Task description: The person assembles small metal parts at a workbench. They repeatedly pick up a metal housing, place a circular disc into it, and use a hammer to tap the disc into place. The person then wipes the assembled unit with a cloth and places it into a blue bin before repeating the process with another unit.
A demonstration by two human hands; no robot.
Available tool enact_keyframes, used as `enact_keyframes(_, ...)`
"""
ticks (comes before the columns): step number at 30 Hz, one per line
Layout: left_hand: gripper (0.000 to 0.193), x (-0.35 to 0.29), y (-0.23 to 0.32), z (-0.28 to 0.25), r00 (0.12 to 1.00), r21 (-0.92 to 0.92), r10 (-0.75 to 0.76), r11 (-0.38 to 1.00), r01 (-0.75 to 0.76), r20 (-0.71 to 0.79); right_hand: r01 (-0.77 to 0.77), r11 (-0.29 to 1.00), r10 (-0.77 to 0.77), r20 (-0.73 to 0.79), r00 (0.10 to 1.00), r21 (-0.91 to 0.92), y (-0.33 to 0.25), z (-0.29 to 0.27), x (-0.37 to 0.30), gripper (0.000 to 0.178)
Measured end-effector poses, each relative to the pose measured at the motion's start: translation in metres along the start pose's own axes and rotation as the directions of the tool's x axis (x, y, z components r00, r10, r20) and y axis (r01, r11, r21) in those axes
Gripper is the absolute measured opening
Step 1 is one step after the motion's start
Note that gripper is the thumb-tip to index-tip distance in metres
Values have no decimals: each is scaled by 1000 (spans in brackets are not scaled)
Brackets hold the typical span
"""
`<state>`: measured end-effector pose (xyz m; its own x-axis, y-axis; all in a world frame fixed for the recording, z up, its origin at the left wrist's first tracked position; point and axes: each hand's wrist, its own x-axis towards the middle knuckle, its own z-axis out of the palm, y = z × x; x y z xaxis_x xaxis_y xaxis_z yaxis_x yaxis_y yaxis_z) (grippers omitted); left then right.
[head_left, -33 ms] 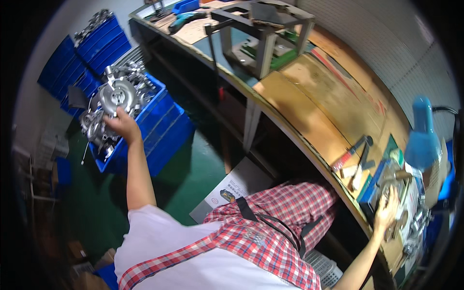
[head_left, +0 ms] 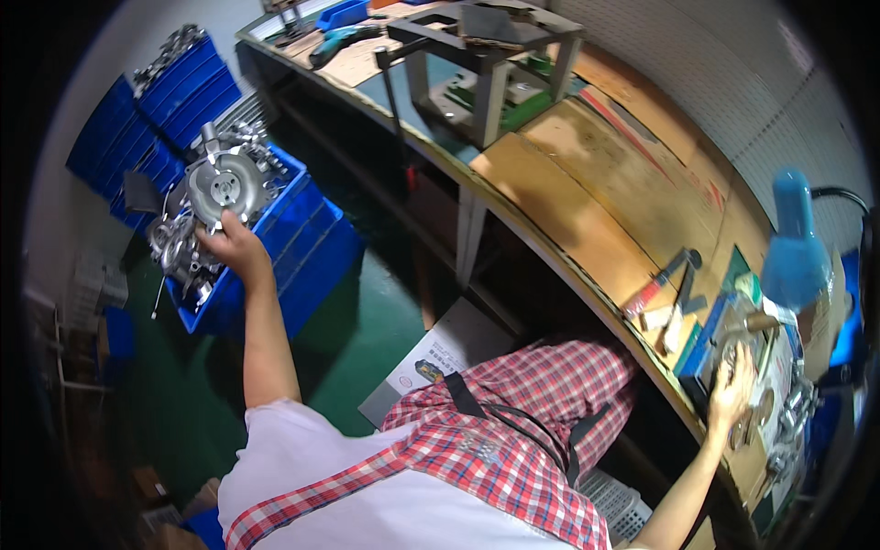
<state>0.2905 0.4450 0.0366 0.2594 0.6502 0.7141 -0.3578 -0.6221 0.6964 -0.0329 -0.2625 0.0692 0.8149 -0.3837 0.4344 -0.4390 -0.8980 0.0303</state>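
Observation:
Far out to the left, my left hand (head_left: 240,249) grips a round silver cast-metal housing (head_left: 223,188) by its lower edge, thumb on its face. A short pipe stub sticks up from the housing's top, and its round face is turned up to me. Beneath and around it lies a heap of similar metal castings (head_left: 188,261) in a blue crate (head_left: 298,243). On the bench at the far right, my right hand (head_left: 731,392) has its fingers bent beside a blue box-shaped fixture (head_left: 701,362). What those fingers close on is too blurred to make out.
Stacked blue crates (head_left: 191,87) stand behind the full one. A hammer (head_left: 665,282) with a red handle, a blue lamp (head_left: 794,252) and loose metal parts (head_left: 796,412) are on the bench. A metal frame (head_left: 490,82) stands farther along. A printed carton (head_left: 435,362) lies on the floor.
The view has shifted slightly. The housing in my left hand has turned a little, its round face showing more fully. My right hand stays beside the blue fixture.

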Motion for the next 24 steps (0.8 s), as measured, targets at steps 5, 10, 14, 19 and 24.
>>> enact_keyframes(5,46,-110,156,34,946,-667,140,739,96,292,7,999,-5,-61,998,37,-9,1,2,49)
enact_keyframes(10,42,-188,277,131,628,-659,214,353,664,748,-58,998,58,-52,997,10,-10,-5,-3,50)
enact_keyframes(14,42,-258,313,228,581,-639,344,635,435,738,-52,999,52,-57,997,14,-10,-4,-3,50)
enact_keyframes(19,49,-311,307,272,318,-332,194,818,470,928,-35,999,36,-47,998,21,-13,-3,2,49)
enact_keyframes(24,65,-279,272,228,347,-520,405,769,371,846,13,1000,-13,-35,999,6,-2,-2,-2,46)
